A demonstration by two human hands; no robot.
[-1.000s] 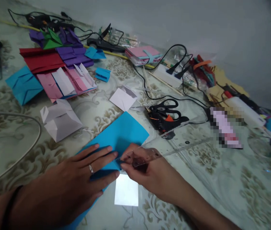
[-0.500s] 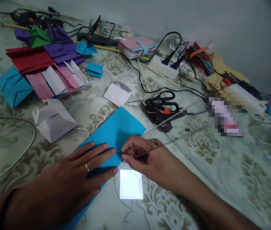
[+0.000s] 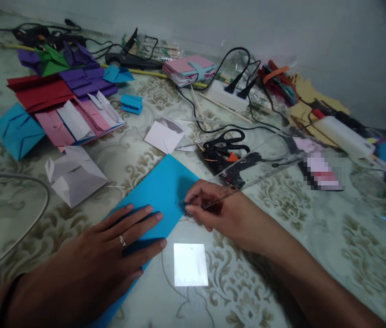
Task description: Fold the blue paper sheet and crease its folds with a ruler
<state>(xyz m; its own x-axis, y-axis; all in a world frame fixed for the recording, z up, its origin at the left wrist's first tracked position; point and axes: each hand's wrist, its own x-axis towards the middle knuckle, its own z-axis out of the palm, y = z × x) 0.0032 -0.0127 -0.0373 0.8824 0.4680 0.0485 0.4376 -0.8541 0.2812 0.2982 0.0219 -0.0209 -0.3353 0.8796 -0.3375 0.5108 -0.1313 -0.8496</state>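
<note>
Flat on a long blue sheet of paper (image 3: 165, 182), my left hand (image 3: 110, 246) rests with its fingers spread; a ring and a dark wristband show on it. My right hand (image 3: 213, 205) pinches the near end of a clear plastic ruler (image 3: 247, 175) at the sheet's right edge. The ruler slants away to the upper right, above the tabletop. Past the sheet lie black-handled scissors (image 3: 229, 141) and a black glue gun (image 3: 234, 171). A folded white paper (image 3: 165, 134) sits at the sheet's far corner, and a larger folded white paper (image 3: 76, 177) lies left of it.
Folded red paper (image 3: 42, 91), purple, pink and blue pieces cover the far left. A white power strip (image 3: 229, 95) with black cords stands behind the scissors, near a bundled paper stack (image 3: 191, 70). A bright white square (image 3: 190, 265) shows on the patterned tabletop.
My right hand has shifted slightly right and away along the sheet's edge, carrying the ruler with it. My left hand stays pressed on the blue paper.
</note>
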